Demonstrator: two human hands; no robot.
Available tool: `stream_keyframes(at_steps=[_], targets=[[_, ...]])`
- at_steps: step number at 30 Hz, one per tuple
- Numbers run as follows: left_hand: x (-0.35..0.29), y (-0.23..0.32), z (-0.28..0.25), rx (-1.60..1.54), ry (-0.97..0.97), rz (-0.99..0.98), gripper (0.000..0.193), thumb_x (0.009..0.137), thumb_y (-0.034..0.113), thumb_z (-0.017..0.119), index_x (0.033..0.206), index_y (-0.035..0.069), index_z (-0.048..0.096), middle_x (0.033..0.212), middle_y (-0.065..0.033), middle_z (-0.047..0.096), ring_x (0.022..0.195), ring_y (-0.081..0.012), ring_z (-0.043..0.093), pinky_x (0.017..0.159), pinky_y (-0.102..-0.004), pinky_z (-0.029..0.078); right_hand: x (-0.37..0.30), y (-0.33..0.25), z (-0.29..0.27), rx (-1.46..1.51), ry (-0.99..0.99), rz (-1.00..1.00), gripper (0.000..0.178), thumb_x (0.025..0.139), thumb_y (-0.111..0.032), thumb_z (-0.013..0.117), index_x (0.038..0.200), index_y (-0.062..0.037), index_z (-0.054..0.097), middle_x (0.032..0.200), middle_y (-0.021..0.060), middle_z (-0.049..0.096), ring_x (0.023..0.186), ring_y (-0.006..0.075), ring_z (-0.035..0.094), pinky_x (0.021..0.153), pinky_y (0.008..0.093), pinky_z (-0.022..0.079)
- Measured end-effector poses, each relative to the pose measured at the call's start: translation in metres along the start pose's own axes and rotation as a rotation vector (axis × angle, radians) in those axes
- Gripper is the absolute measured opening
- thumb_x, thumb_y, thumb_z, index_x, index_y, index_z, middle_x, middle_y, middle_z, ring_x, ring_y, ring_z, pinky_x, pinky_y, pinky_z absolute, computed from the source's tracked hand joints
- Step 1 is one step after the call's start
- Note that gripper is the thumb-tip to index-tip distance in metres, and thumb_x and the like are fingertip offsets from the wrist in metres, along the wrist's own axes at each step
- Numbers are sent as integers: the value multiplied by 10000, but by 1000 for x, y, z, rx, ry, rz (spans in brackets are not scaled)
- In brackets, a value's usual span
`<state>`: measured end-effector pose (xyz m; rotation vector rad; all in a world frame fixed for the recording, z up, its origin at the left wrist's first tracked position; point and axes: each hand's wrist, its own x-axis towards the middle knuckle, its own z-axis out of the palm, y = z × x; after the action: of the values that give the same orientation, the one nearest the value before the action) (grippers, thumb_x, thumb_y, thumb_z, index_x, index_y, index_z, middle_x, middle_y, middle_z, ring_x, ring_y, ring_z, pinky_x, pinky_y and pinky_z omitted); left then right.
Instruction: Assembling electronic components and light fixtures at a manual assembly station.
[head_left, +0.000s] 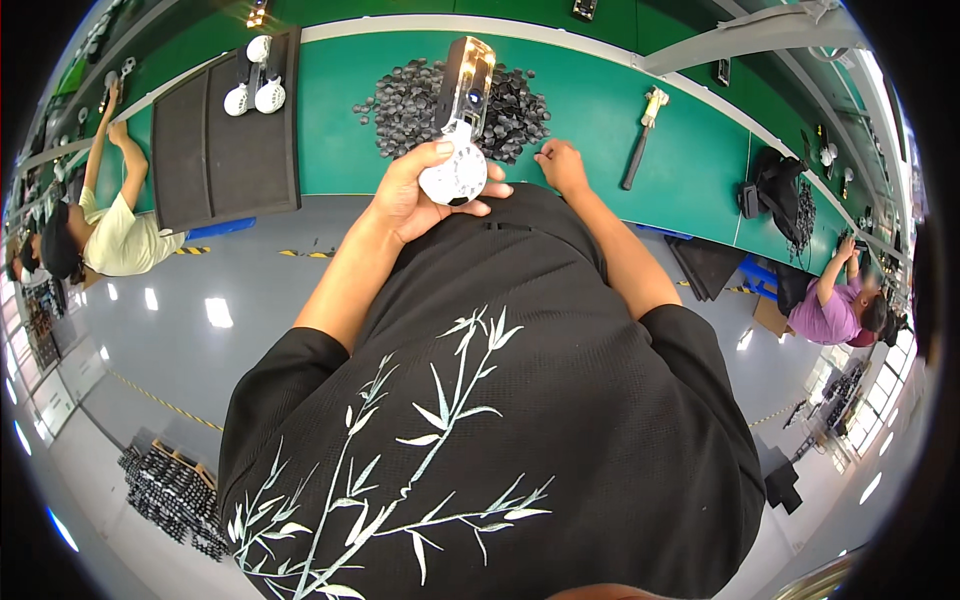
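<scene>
My left hand (405, 195) is closed around a white round-headed device (455, 175), its thumb on top and fingertips showing at the far side. A black, partly clear rectangular body, lit gold at its far end, extends from the white head over the table. Beneath and around that body spreads a heap of small black discs (405, 105) on the green table (590, 100). By the table's near edge, right of the heap, rests my right hand (563, 165) with curled fingers. Whatever may be between those fingertips is hidden.
A hammer (640, 140) with a black handle and pale head lies to the right. At left, a black tray (180, 140) bears several white round parts (268, 96). A black bag (775, 190) sits farther right. People work at both sides: a pale-yellow sleeve (130, 235), a purple shirt (825, 315).
</scene>
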<state>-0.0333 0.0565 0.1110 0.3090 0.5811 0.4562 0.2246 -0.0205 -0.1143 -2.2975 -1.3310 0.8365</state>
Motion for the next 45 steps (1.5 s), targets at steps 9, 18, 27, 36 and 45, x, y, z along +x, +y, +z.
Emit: stream_keyframes(at_steps=[9,18,27,36,45], targets=[[15,0,-3,31,28,67,347,901,296,513,1060,-13,520,895,-202,643,652,-253,613,492,-294,469,-36,-121,-93,870,-51,6,187,828,-75,658,994,11,672,758,72,647,649,167,591,620,275,489],[20,2,18,267,206,215,311,916,291,528,990,-9,559,835,-144,635,629,-171,588,458,-259,449,-100,-219,-149,1130,-336,-94,177,827,18,655,1002,36,678,881,68,626,695,117,559,626,210,474],[17,-5,15,307,195,261,278,908,222,556,1028,-28,569,816,-110,608,629,-144,554,464,-256,471,-91,-208,-134,790,-264,-235,406,780,1,727,1149,44,564,1015,147,637,783,142,605,678,245,517],[2,-20,22,539,123,464,261,896,187,581,1078,1,570,884,-86,619,725,-130,560,619,-239,475,-122,-209,-138,854,-403,-209,540,793,-7,705,1258,46,437,1048,197,639,888,206,645,771,304,543],[7,-21,26,515,76,325,283,887,163,594,1128,15,567,958,-92,626,753,-133,566,670,-235,460,-136,-211,-141,627,-203,-384,472,820,11,661,1242,60,455,1018,197,650,882,225,662,779,297,547]])
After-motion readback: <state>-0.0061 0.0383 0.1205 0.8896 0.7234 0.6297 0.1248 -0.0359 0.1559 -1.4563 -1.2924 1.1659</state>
